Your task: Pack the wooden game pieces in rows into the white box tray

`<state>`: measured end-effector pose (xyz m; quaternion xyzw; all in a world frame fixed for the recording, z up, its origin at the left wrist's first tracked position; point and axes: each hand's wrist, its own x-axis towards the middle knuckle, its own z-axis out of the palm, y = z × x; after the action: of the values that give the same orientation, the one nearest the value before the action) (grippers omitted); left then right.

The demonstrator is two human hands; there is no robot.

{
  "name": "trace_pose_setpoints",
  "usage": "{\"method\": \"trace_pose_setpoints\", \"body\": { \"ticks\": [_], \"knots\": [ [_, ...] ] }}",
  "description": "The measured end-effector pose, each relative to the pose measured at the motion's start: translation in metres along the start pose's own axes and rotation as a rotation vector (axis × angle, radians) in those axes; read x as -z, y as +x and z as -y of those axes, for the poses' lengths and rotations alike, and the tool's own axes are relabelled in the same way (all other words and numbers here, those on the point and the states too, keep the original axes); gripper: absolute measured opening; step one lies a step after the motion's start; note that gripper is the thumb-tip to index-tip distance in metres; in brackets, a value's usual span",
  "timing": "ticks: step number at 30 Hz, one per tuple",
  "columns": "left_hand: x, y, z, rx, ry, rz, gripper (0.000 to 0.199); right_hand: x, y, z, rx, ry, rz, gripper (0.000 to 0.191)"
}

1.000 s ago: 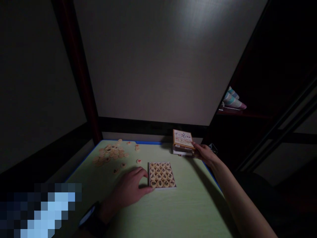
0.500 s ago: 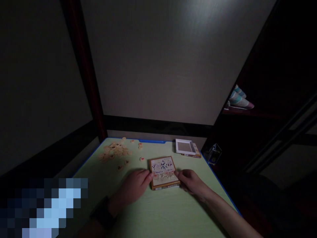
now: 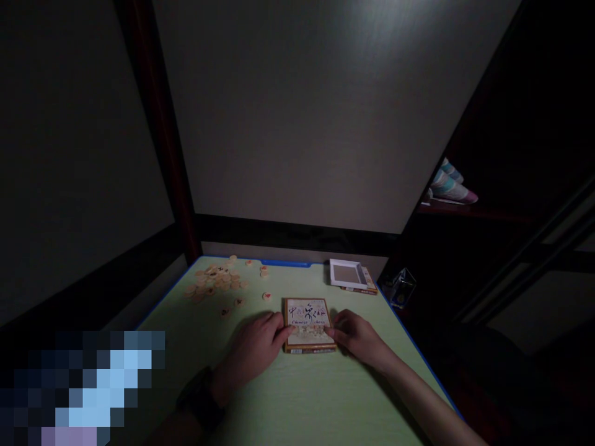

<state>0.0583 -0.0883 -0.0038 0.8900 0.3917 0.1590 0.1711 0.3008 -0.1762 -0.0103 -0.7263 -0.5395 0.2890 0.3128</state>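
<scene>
A square Chinese chess box [image 3: 307,313] lies flat on the green table, its printed face up. My left hand [image 3: 258,344] grips the box's left edge, the thumb resting on top. On the opposite side my right hand [image 3: 357,337] holds the right edge in the same way, thumb over the lid. The fingers under and behind the edges are partly hidden. Left of the box, a single round chess piece with a red mark [image 3: 267,296] sits on the table, and two darker-marked pieces lie closer to my left hand.
Many loose chess pieces [image 3: 218,279] are heaped at the table's back left. A white open tray [image 3: 332,275] rests partly on another printed box [image 3: 370,285] at the back right. The green table [image 3: 297,396] has a blue rim and stands against a panel. Right of it is a shiny package [image 3: 402,288].
Both hands have turned the box slightly, so its edges sit straighter to me. The left hand has shifted a little to the right and its wrist has moved with it.
</scene>
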Motion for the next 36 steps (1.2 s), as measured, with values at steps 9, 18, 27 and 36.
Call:
{"method": "trace_pose_setpoints", "body": {
  "ticks": [9, 18, 27, 36],
  "knots": [
    [-0.005, -0.003, 0.006, -0.188, -0.054, -0.085, 0.048, -0.003, -0.027, 0.009, 0.555, -0.546, -0.026, 0.066],
    [-0.006, -0.005, 0.009, -0.194, -0.054, -0.023, 0.070, -0.016, -0.021, -0.009, 0.582, -0.653, -0.050, 0.061],
    [0.008, -0.010, -0.006, -0.149, -0.061, -0.188, 0.017, -0.029, -0.007, 0.016, 0.589, -0.868, -0.085, 0.051],
    [0.001, -0.006, 0.007, -0.246, 0.110, -0.161, 0.036, -0.012, 0.076, 0.057, 0.473, -0.995, 0.006, 0.046]
  ]
}}
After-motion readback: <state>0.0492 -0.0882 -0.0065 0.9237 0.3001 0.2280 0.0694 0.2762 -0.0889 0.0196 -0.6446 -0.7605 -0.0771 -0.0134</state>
